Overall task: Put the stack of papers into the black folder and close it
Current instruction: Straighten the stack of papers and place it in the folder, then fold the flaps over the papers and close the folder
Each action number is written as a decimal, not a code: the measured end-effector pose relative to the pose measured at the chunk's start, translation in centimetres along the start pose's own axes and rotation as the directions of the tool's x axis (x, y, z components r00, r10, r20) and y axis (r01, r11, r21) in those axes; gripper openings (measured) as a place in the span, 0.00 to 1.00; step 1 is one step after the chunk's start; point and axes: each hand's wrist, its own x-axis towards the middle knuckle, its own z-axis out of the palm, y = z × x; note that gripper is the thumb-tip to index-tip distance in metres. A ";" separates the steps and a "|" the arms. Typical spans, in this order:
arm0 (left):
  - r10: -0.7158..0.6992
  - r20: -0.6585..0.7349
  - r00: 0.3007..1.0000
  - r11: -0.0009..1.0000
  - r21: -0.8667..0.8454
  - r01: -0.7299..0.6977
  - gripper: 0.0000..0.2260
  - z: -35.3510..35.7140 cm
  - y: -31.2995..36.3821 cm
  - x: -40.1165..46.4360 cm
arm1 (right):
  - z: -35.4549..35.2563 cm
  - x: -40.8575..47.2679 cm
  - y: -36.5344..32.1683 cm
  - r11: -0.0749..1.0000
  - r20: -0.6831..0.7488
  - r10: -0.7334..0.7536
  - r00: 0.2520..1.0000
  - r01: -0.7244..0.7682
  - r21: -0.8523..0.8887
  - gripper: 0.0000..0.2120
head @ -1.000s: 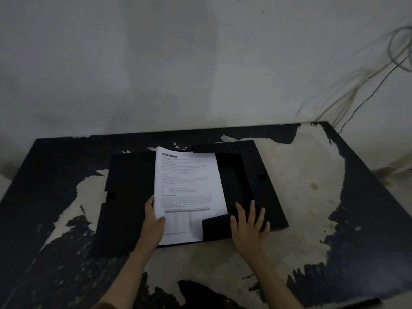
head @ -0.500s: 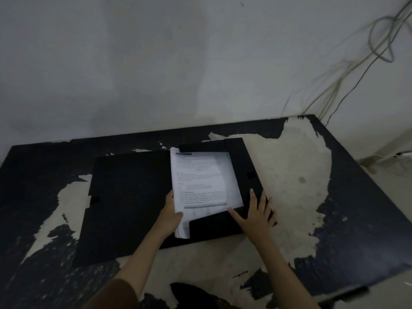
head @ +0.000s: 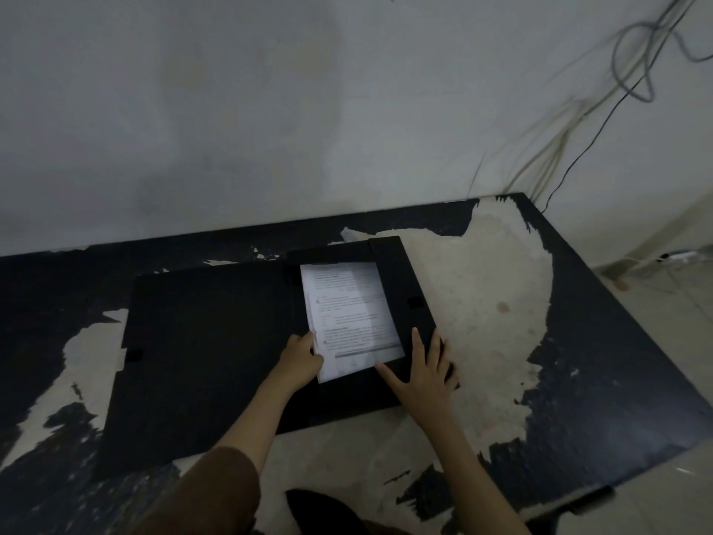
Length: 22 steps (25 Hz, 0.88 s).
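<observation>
printed papers (head: 349,314), text seemingly unreadable, black folder (head: 208,353)

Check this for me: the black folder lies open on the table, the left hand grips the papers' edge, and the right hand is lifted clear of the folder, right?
Not quite. In the head view the right hand lies flat on the black folder, not lifted clear. The rest holds: the folder is open on the table and the left hand grips the papers.

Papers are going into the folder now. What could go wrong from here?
The stack of papers looks fanned along its left edge, where the left hand holds it; loose sheets could snag. The right hand rests on the black folder flap, so the near corner may catch there.
</observation>
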 end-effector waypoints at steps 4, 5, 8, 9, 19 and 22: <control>-0.098 0.001 0.995 0.990 0.106 0.098 0.28 0.2 -0.9 0.0 | -0.1 -0.1 -0.1 1.000 0.022 0.004 1.000 -0.004 -0.021 0.57; -0.086 -0.019 0.996 0.991 0.099 0.088 0.28 0.3 -1.2 -0.3 | -0.2 -0.2 -0.3 0.999 0.026 0.000 1.000 0.002 -0.045 0.55; 0.015 -0.181 0.983 0.996 0.088 0.001 0.25 0.3 -2.9 -1.8 | -0.5 -1.1 -1.8 0.971 -0.031 -0.112 0.993 0.103 -0.216 0.40; 0.045 -0.259 0.965 0.996 0.089 -0.022 0.24 -0.2 -3.8 -2.5 | -0.6 -1.4 -2.6 0.959 -0.055 -0.164 0.985 0.146 -0.241 0.35; -0.495 -0.680 0.540 0.854 -0.266 0.448 0.31 -6.1 -13.6 -11.0 | 1.7 -4.5 -7.1 0.822 0.202 -0.427 0.881 0.472 -0.319 0.31; -0.500 -0.676 0.541 0.850 -0.265 0.454 0.33 -6.4 -14.3 -11.9 | 1.1 -4.8 -7.3 0.841 0.225 -0.365 0.904 0.423 -0.336 0.34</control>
